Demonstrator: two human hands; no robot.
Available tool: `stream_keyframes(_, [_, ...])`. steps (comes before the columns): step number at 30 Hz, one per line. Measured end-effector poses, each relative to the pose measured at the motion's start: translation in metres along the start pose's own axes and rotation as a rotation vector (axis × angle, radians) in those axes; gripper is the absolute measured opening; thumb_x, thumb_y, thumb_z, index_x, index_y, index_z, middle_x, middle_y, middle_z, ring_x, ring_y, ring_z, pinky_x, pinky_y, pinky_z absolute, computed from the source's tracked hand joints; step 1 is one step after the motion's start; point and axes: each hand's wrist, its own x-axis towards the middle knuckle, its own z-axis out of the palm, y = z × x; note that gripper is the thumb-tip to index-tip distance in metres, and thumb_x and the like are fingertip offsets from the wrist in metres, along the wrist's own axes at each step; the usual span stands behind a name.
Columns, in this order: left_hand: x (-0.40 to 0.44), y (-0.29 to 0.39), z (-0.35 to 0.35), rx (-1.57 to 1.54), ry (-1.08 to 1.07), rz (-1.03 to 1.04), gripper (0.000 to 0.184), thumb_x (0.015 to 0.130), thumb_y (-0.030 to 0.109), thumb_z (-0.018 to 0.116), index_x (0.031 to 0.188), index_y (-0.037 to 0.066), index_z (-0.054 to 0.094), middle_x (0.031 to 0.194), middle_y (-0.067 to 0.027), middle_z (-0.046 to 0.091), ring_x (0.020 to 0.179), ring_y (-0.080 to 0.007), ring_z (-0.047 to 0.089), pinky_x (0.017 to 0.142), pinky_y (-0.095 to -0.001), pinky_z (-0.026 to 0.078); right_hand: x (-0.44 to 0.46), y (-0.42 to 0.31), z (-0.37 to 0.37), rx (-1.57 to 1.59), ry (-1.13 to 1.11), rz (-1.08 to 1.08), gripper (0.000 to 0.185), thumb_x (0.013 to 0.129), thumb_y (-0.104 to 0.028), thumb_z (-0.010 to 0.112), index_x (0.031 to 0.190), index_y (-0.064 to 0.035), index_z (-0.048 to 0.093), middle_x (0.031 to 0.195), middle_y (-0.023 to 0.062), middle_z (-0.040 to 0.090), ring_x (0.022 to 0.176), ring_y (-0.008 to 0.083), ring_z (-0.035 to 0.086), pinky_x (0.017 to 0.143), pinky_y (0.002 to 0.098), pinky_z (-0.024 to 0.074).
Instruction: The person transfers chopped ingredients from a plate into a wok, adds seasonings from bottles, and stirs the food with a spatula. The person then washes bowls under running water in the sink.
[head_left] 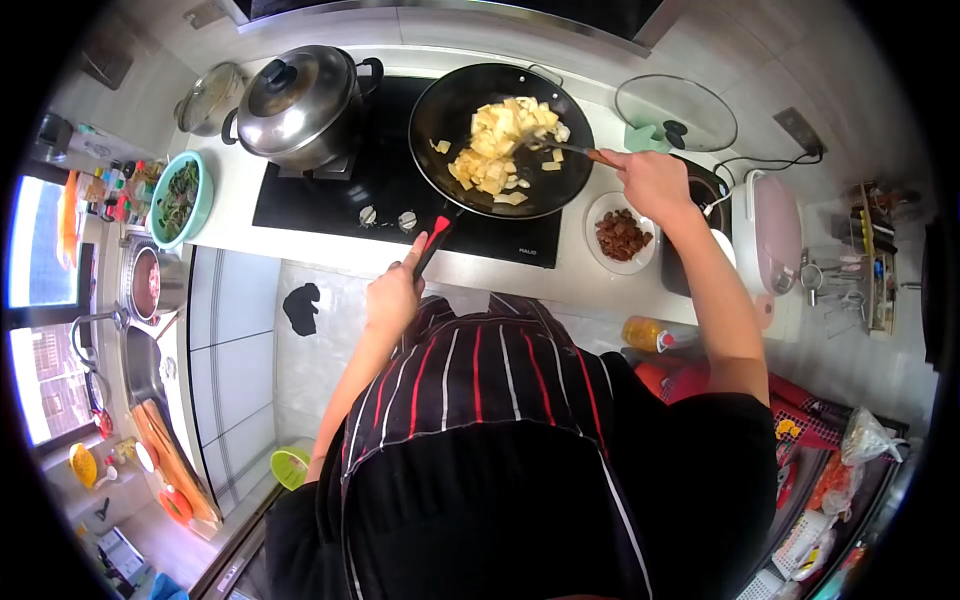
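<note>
A black wok sits on the right part of the black cooktop. My left hand is wrapped around the wok's black and red handle. In my right hand is a spatula with a wooden grip; its head reaches into the wok, partly hidden by food. Pale yellow chunks, perhaps tofu or potato, are heaped in the middle of the wok, with a few loose pieces around. Below my right hand, a white plate bears dark brown chopped pieces.
A lidded steel pot stands left of the wok. Leafy greens fill a teal bowl at the counter's left. A glass lid leans behind my right hand, and a pink appliance stands further right.
</note>
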Motion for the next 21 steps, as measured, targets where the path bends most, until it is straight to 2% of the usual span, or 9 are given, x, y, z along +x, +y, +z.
stream_keyframes(2, [0.000,0.000,-0.005,-0.001,-0.011,-0.021,0.081,0.079,0.014,0.065,0.146,0.037,0.025,0.082,-0.0142,0.063,0.074,-0.0352,0.065,0.068,-0.0464,0.052,0.004,-0.001,-0.010,0.063,-0.001,0.040,0.038,0.085,-0.018,0.056,0.118,-0.0337,0.065,0.086,0.0116,0.067,0.080,0.0279,0.065,0.066,0.0417,0.0503])
stream_keyframes(3, [0.001,0.003,-0.008,-0.006,-0.021,-0.045,0.080,0.079,0.014,0.064,0.145,0.038,0.027,0.082,-0.0145,0.063,0.076,-0.0354,0.064,0.069,-0.0466,0.052,0.003,0.008,-0.021,0.012,0.047,0.018,0.038,0.084,-0.016,0.056,0.116,-0.0338,0.066,0.084,0.0112,0.067,0.080,0.0278,0.065,0.066,0.0415,0.0501])
stream_keyframes(6, [0.000,0.006,-0.005,-0.011,-0.018,-0.065,0.079,0.079,0.012,0.064,0.145,0.038,0.029,0.081,-0.0147,0.063,0.077,-0.0353,0.064,0.069,-0.0465,0.051,-0.004,0.018,-0.059,-0.123,-0.030,0.039,0.038,0.084,-0.013,0.055,0.112,-0.0346,0.068,0.080,0.0099,0.068,0.079,0.0274,0.065,0.064,0.0406,0.0502])
stream_keyframes(9, [0.000,0.004,-0.002,-0.012,0.009,-0.059,0.080,0.078,0.012,0.064,0.145,0.038,0.029,0.081,-0.0146,0.062,0.076,-0.0351,0.064,0.069,-0.0459,0.052,0.013,0.024,-0.022,-0.144,0.035,-0.037,0.035,0.086,-0.017,0.054,0.115,-0.0336,0.067,0.083,0.0097,0.068,0.081,0.0271,0.065,0.067,0.0413,0.0501])
stream_keyframes(12, [-0.001,0.004,-0.001,-0.019,0.020,-0.053,0.080,0.078,0.011,0.063,0.145,0.038,0.029,0.081,-0.0146,0.062,0.076,-0.0349,0.064,0.069,-0.0458,0.052,0.033,0.016,0.014,0.128,-0.020,0.035,0.034,0.090,-0.022,0.051,0.121,-0.0308,0.063,0.092,0.0113,0.068,0.088,0.0275,0.064,0.075,0.0403,0.0497])
stream_keyframes(16, [-0.002,0.005,-0.005,-0.001,0.000,-0.060,0.079,0.079,0.012,0.062,0.145,0.039,0.028,0.081,-0.0145,0.063,0.076,-0.0348,0.064,0.069,-0.0463,0.051,0.055,0.075,0.005,0.532,-0.124,0.098,0.036,0.092,-0.027,0.050,0.128,-0.0284,0.058,0.109,0.0120,0.066,0.100,0.0295,0.061,0.086,0.0366,0.0461])
stream_keyframes(17, [-0.002,0.006,-0.005,0.000,-0.003,-0.069,0.079,0.079,0.012,0.062,0.145,0.039,0.027,0.082,-0.0145,0.063,0.076,-0.0347,0.064,0.069,-0.0463,0.051,0.066,0.095,0.017,0.605,-0.108,0.093,0.038,0.094,-0.022,0.051,0.131,-0.0174,0.056,0.075,0.0017,0.061,0.067,0.0110,0.055,0.066,0.0272,0.0429])
stream_keyframes(19, [-0.002,0.006,-0.006,0.004,-0.012,-0.081,0.079,0.080,0.013,0.062,0.145,0.040,0.027,0.082,-0.0144,0.063,0.077,-0.0345,0.064,0.070,-0.0463,0.051,0.086,0.115,0.041,0.676,-0.159,0.137,0.038,0.095,-0.024,0.049,0.131,-0.0148,0.056,0.069,-0.0030,0.054,0.057,0.0067,0.047,0.053,0.0232,0.0384])
stream_keyframes(21, [-0.002,0.008,-0.007,0.003,-0.008,-0.079,0.079,0.080,0.013,0.062,0.145,0.040,0.026,0.082,-0.0143,0.063,0.077,-0.0343,0.064,0.070,-0.0461,0.051,0.087,0.089,0.056,1.016,-0.327,0.316,0.037,0.096,-0.026,0.048,0.132,-0.0201,0.056,0.064,-0.0055,0.047,0.049,0.0050,0.037,0.041,0.0226,0.0287])
